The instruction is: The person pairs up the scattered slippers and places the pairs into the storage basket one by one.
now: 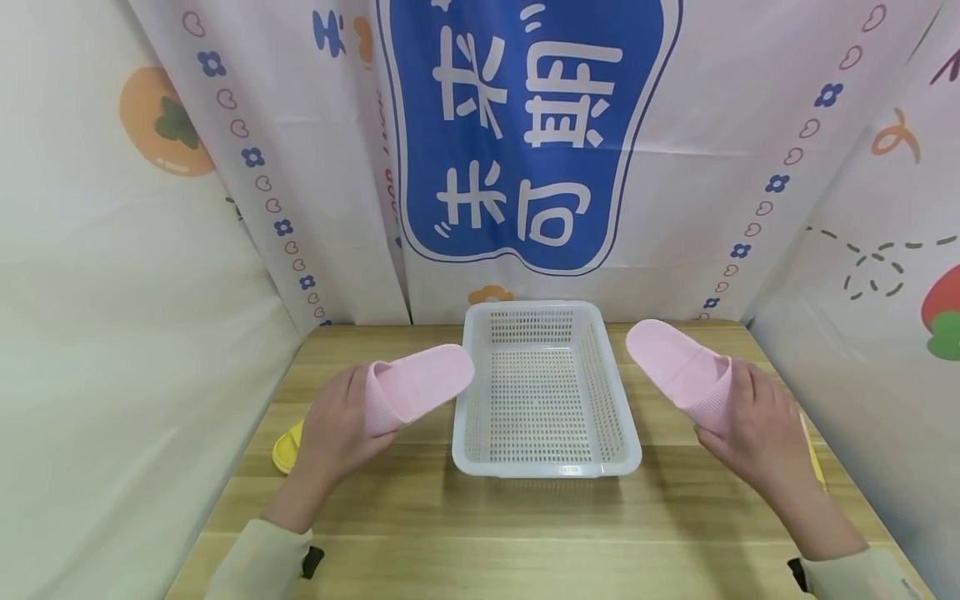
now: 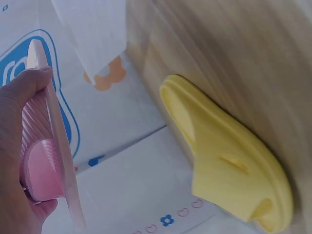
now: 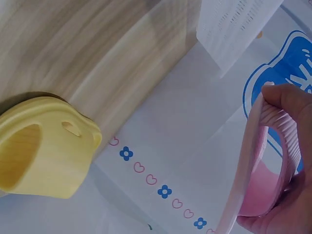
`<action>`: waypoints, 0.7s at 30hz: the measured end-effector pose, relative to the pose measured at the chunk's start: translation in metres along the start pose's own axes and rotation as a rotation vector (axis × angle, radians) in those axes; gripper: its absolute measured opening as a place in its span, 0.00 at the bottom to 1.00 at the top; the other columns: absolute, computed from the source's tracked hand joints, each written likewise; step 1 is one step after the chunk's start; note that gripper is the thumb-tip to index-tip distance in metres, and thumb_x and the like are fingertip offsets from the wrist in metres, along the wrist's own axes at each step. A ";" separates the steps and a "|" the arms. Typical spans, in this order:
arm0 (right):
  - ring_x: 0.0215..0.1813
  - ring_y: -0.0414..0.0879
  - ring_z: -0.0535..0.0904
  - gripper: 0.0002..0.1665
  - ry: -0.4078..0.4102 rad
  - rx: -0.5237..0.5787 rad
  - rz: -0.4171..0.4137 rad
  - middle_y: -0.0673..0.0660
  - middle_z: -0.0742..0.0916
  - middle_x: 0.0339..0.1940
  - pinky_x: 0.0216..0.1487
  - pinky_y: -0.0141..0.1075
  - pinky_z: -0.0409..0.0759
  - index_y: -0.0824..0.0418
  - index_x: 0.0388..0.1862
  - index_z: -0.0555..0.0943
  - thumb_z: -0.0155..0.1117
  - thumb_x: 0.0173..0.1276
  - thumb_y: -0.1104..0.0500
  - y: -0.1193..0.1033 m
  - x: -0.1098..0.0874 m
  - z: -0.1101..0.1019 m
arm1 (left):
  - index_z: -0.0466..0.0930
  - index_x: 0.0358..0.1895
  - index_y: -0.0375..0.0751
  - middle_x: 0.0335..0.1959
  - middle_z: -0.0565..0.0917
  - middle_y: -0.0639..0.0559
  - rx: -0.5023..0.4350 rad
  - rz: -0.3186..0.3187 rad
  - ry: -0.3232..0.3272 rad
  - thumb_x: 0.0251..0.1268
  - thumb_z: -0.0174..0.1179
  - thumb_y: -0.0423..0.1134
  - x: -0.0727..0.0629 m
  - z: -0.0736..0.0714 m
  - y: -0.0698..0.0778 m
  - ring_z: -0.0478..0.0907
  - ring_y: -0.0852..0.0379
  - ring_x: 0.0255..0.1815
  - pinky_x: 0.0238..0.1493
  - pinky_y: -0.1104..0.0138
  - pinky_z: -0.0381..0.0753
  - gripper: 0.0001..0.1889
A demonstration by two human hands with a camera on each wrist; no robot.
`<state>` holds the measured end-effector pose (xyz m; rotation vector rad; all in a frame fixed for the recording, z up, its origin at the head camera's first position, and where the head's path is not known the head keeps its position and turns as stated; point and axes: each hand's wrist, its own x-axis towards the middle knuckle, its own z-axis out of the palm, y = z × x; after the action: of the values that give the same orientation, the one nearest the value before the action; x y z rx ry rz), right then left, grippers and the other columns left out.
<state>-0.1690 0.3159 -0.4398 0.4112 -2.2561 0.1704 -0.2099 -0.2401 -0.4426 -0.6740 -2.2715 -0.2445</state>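
Observation:
My left hand (image 1: 335, 425) grips a pink slipper (image 1: 431, 382) by its ribbed strap, sole end pointing toward the basket. On the other side, my right hand (image 1: 768, 425) holds a second pink slipper (image 1: 669, 357) the same way, tilted up to the left. Both slippers are raised above the table. Between them stands a white plastic basket (image 1: 534, 408) with perforated walls and nothing inside. In the left wrist view a yellow slipper (image 2: 229, 165) lies on the table beside my left hand. Another yellow slipper (image 3: 53, 151) shows in the right wrist view, near my right hand.
A wood-grain table (image 1: 480, 542) carries the basket and the yellow slippers. Behind it hangs a white cloth (image 1: 345, 167) with a blue printed sign (image 1: 510, 208). White printed cloth (image 1: 97, 333) also closes off the left and right sides.

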 end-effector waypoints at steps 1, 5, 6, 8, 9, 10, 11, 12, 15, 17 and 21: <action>0.35 0.73 0.72 0.50 0.002 0.005 -0.005 0.78 0.75 0.43 0.33 0.62 0.72 0.79 0.60 0.64 0.50 0.46 0.42 0.000 0.001 -0.001 | 0.68 0.59 0.26 0.46 0.77 0.33 -0.001 0.007 -0.001 0.26 0.76 0.56 0.003 0.001 0.001 0.76 0.37 0.43 0.43 0.47 0.79 0.53; 0.39 0.72 0.72 0.50 -0.007 0.030 -0.017 0.77 0.75 0.45 0.38 0.63 0.72 0.78 0.62 0.64 0.51 0.46 0.43 -0.002 0.006 -0.004 | 0.68 0.60 0.26 0.48 0.77 0.33 0.004 0.033 -0.008 0.27 0.75 0.57 0.013 0.002 0.004 0.76 0.37 0.46 0.46 0.47 0.79 0.53; 0.40 0.72 0.72 0.51 -0.014 0.038 -0.020 0.77 0.74 0.46 0.39 0.63 0.72 0.78 0.63 0.64 0.52 0.46 0.43 -0.002 0.008 -0.005 | 0.67 0.61 0.26 0.49 0.76 0.33 0.007 0.038 -0.014 0.28 0.75 0.57 0.015 0.002 0.005 0.76 0.37 0.47 0.47 0.47 0.79 0.53; 0.42 0.72 0.71 0.51 -0.023 0.054 -0.032 0.77 0.74 0.47 0.41 0.64 0.72 0.77 0.63 0.64 0.53 0.46 0.43 -0.002 0.010 -0.006 | 0.67 0.61 0.26 0.51 0.76 0.33 0.008 0.051 -0.028 0.29 0.75 0.58 0.020 0.003 0.007 0.75 0.37 0.50 0.50 0.46 0.78 0.53; 0.43 0.72 0.71 0.51 -0.028 0.057 -0.040 0.77 0.74 0.47 0.41 0.64 0.72 0.77 0.63 0.64 0.52 0.47 0.42 -0.002 0.011 -0.007 | 0.66 0.62 0.26 0.52 0.76 0.32 0.007 0.058 -0.033 0.30 0.75 0.58 0.022 0.003 0.008 0.75 0.37 0.51 0.52 0.46 0.77 0.53; 0.43 0.72 0.71 0.51 -0.029 0.064 -0.049 0.77 0.74 0.48 0.42 0.64 0.72 0.77 0.63 0.64 0.52 0.48 0.42 -0.003 0.012 -0.007 | 0.66 0.63 0.26 0.53 0.75 0.33 0.004 0.062 -0.039 0.31 0.74 0.58 0.024 0.003 0.009 0.74 0.37 0.52 0.53 0.46 0.77 0.54; 0.44 0.72 0.71 0.51 -0.032 0.068 -0.059 0.77 0.74 0.49 0.42 0.64 0.72 0.78 0.64 0.63 0.51 0.49 0.41 -0.003 0.013 -0.007 | 0.66 0.63 0.26 0.54 0.75 0.32 0.000 0.067 -0.045 0.32 0.75 0.58 0.026 0.003 0.010 0.74 0.37 0.53 0.55 0.46 0.76 0.54; 0.46 0.72 0.71 0.51 -0.036 0.075 -0.068 0.77 0.74 0.50 0.43 0.64 0.72 0.78 0.64 0.63 0.51 0.50 0.41 -0.003 0.014 -0.008 | 0.65 0.64 0.26 0.56 0.75 0.33 -0.001 0.067 -0.055 0.33 0.74 0.58 0.028 0.003 0.011 0.73 0.37 0.55 0.56 0.46 0.75 0.53; 0.49 0.71 0.70 0.51 -0.036 0.088 -0.100 0.77 0.73 0.52 0.46 0.65 0.72 0.78 0.65 0.63 0.49 0.53 0.40 -0.004 0.018 -0.009 | 0.64 0.65 0.26 0.59 0.73 0.32 -0.005 0.073 -0.072 0.35 0.75 0.57 0.032 0.004 0.014 0.72 0.37 0.57 0.58 0.46 0.73 0.54; 0.50 0.72 0.70 0.51 -0.032 0.092 -0.118 0.78 0.73 0.53 0.48 0.65 0.71 0.79 0.65 0.62 0.48 0.54 0.40 -0.005 0.021 -0.010 | 0.63 0.66 0.26 0.60 0.73 0.32 -0.003 0.080 -0.079 0.35 0.76 0.56 0.034 0.005 0.016 0.72 0.37 0.58 0.60 0.45 0.72 0.55; 0.52 0.72 0.69 0.51 -0.025 0.093 -0.143 0.77 0.73 0.54 0.50 0.65 0.70 0.80 0.65 0.63 0.48 0.57 0.39 -0.007 0.025 -0.011 | 0.63 0.67 0.27 0.61 0.72 0.32 0.009 0.100 -0.079 0.33 0.77 0.56 0.041 0.006 0.020 0.71 0.36 0.59 0.60 0.45 0.73 0.57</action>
<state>-0.1738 0.3065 -0.4135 0.6255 -2.2389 0.1977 -0.2270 -0.2053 -0.4186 -0.8026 -2.3048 -0.1626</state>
